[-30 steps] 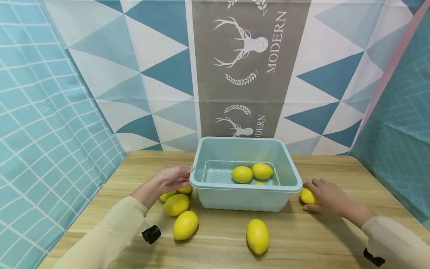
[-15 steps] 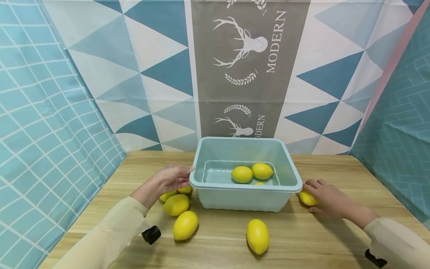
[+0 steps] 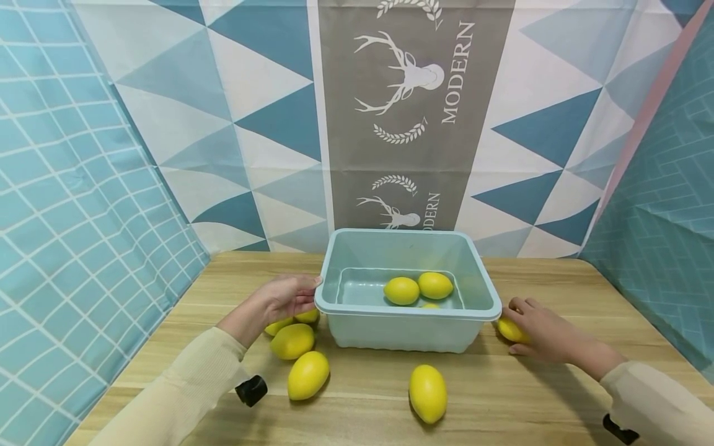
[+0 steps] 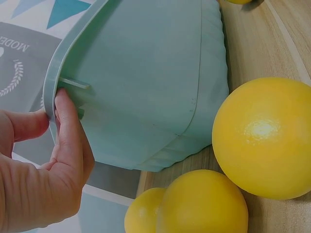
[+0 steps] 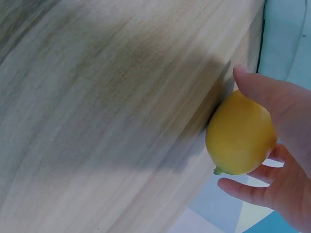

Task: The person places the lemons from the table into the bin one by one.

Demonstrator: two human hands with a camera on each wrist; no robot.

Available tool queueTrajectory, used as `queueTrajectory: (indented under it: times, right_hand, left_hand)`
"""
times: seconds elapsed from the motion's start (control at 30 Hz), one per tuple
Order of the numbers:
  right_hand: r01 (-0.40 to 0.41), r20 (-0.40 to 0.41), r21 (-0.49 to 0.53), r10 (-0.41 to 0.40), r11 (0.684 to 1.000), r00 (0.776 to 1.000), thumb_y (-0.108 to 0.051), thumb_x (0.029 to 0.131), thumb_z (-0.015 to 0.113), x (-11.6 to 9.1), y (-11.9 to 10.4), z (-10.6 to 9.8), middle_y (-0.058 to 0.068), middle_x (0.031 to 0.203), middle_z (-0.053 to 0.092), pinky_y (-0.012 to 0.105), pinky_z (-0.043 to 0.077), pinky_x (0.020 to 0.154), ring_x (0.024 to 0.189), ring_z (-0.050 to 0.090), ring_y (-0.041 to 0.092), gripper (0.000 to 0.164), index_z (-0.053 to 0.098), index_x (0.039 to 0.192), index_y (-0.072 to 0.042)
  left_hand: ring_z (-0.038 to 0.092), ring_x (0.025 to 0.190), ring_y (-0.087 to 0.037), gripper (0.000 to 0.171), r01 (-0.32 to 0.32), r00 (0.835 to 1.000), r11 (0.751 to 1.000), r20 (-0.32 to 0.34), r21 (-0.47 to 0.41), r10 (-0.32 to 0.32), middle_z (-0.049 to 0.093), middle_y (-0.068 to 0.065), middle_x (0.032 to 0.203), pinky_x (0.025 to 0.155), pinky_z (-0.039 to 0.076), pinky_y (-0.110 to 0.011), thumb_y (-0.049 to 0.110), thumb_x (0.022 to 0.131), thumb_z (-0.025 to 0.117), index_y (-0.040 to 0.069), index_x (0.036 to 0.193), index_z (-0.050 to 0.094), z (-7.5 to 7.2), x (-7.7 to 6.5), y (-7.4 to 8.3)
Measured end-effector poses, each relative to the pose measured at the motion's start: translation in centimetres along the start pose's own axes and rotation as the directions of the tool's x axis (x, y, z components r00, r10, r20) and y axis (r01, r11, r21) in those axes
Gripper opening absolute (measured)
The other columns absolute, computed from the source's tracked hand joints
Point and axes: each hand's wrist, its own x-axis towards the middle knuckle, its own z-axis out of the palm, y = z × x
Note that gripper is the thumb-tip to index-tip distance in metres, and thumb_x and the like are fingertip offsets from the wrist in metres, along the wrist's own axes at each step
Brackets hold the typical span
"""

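Note:
A light blue-green plastic tub stands on the wooden table, with several yellow lemons inside, among them one lemon near its middle. My left hand pinches the tub's left rim, thumb on the outer lip and fingers tucked under it, as the left wrist view shows. To the right of the tub, my right hand curls over another lemon at the table surface. Thumb and fingers lie on opposite sides of that lemon in the right wrist view, its small green tip showing.
Several lemons lie beside and under my left forearm, one lemon nearest the front. A single lemon rests in front of the tub. Patterned cloth hangs behind the wooden table, with tiled sheets at both sides.
The right thumb has shifted slightly on the lemon, and that lemon has turned a little under the hand. My left hand keeps its grip on the rim; the tub stays put.

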Motion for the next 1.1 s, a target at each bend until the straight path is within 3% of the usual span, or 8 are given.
queueTrajectory:
  times: [0.3, 0.53, 0.83, 1.1]
  right_hand:
    - [0.016, -0.009, 0.022, -0.016, 1.000, 1.000, -0.021, 0.062, 0.089, -0.1, 0.2, 0.3, 0.005, 0.103, 0.056, 0.037, 0.053, 0.070, 0.087, 0.052, 0.018, 0.061, 0.059, 0.114, -0.008]
    - [0.047, -0.053, 0.005, -0.046, 0.999, 0.998, -0.019, 0.060, 0.089, 0.0, 0.0, 0.7, 0.001, 0.098, 0.055, 0.035, 0.051, 0.068, 0.085, 0.048, 0.015, 0.057, 0.061, 0.108, -0.011]
    - [0.131, -0.140, -0.014, -0.132, 0.991, 0.981, -0.017, 0.054, 0.090, 0.4, 0.2, 1.2, 0.003, 0.104, 0.061, 0.041, 0.053, 0.073, 0.088, 0.055, 0.018, 0.066, 0.061, 0.113, -0.011]
    - [0.117, -0.084, 0.016, -0.115, 0.993, 0.990, -0.014, 0.056, 0.089, 0.6, 0.0, 0.8, 0.005, 0.110, 0.062, 0.044, 0.054, 0.076, 0.091, 0.056, 0.020, 0.068, 0.059, 0.117, -0.010]
  left_hand:
    - [0.063, 0.072, -0.007, 0.041, -0.003, 1.000, 1.000, 0.002, -0.007, 0.003, 0.066, 0.000, 0.086, 0.071, 0.058, -0.017, 0.018, 0.100, 0.051, -0.009, 0.130, 0.046, 0.0, 0.0, 0.0]
    - [0.062, 0.072, -0.007, 0.042, 0.001, 1.000, 1.000, -0.001, -0.010, -0.001, 0.066, 0.000, 0.086, 0.071, 0.058, -0.017, 0.018, 0.099, 0.051, -0.009, 0.131, 0.045, 0.1, 0.0, 0.0]
    - [0.062, 0.072, -0.007, 0.041, 0.003, 1.000, 1.000, -0.009, -0.005, -0.003, 0.066, 0.001, 0.086, 0.070, 0.058, -0.017, 0.019, 0.099, 0.052, -0.008, 0.130, 0.046, 0.1, 0.0, 0.1]
    - [0.063, 0.072, -0.007, 0.043, 0.001, 1.000, 1.000, -0.012, -0.008, -0.001, 0.066, 0.000, 0.086, 0.070, 0.058, -0.017, 0.019, 0.099, 0.052, -0.009, 0.132, 0.045, 0.1, 0.0, 0.0]
